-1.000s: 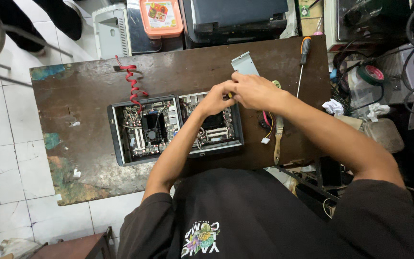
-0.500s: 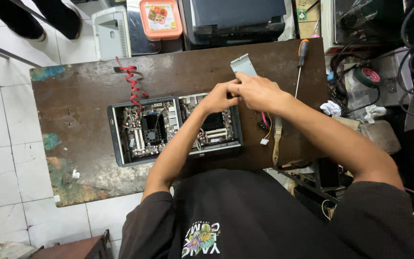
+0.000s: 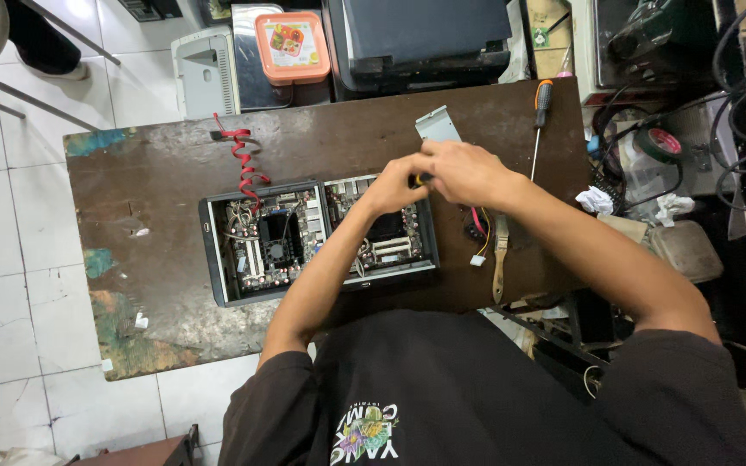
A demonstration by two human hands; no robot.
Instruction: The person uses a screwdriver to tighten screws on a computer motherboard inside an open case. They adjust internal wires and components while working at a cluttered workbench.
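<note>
Open computer chassis (image 3: 317,242), lid off, boards exposed; left hand (image 3: 395,185) and right hand (image 3: 468,173) pinch together at its far-right corner, apparently gripping a small yellow-tipped tool.

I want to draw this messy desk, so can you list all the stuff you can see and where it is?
Brown worn wooden table: one, centre.
Open black metal computer case with circuit boards: one, mid-table.
Red coiled cable: one, behind the case.
Grey metal bracket plate: one, beyond the hands.
Screwdriver with black and orange handle: one, far right of the table.
Orange plastic lunch box: one, behind the table.
Black printer: one, behind the table.
Tape roll, dark with red centre: one, right clutter.
Left hand: one, over the case, grip on a small part I cannot make out.
Right hand: one, touching the left.
</note>
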